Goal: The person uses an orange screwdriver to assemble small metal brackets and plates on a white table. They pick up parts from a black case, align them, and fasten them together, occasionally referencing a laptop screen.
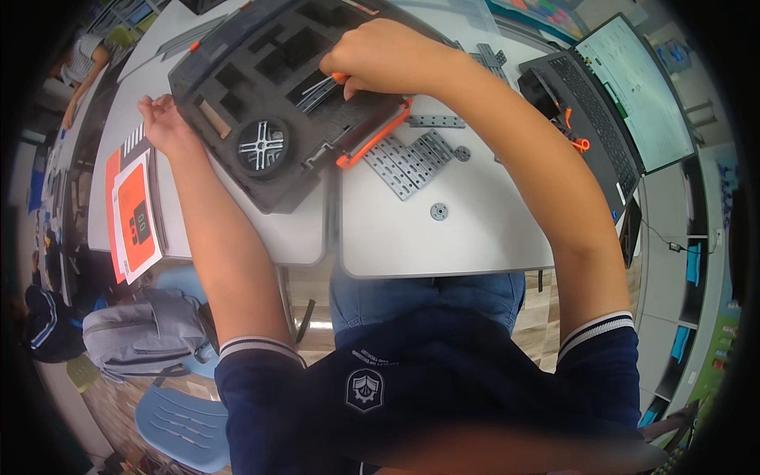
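A black case (294,192) with a dark foam insert lies tilted across the tables. My right hand (380,57) is over the insert, its fingers pinched on a small orange piece (340,77) whose kind I cannot make out. Just below those fingers, thin grey metal rods (315,96) lie in a foam slot. A black wheel (264,147) with a silver hub sits in the insert near a tan strip (214,119). My left hand (165,124) is beside the case's left edge, palm up, fingers loosely apart and holding nothing.
Grey perforated plates (408,164), a bar (437,122) and small round discs (439,211) lie right of the case's orange handle (372,142). An open laptop (633,91) stands at the right. Orange-and-white booklets (136,218) lie left. A grey backpack (146,332) rests on a blue chair.
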Available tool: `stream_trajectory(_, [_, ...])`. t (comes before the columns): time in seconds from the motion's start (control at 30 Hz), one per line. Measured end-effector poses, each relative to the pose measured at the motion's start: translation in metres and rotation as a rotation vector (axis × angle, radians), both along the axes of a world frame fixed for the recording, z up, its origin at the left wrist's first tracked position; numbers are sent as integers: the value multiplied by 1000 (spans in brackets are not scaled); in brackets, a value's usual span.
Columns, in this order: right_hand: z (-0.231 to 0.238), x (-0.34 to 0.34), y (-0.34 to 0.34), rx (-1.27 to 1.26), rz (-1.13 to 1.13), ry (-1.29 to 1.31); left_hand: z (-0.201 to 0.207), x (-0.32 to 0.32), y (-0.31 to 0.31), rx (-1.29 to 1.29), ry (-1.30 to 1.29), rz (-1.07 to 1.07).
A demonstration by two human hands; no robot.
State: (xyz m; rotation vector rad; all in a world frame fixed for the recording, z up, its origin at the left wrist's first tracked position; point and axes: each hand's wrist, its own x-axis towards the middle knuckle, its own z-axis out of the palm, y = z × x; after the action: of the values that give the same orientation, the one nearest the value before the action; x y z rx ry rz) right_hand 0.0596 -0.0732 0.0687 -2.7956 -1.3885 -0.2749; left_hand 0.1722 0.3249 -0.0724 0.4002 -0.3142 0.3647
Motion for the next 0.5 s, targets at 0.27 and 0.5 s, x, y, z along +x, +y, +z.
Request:
stream_trajectory(0.27, [-8, 8, 4, -5, 33, -115, 5, 24, -5, 347, 417, 414])
stream_trajectory(0.5, [-15, 13, 6, -125, 85, -367, 12, 18, -13, 464, 523, 300])
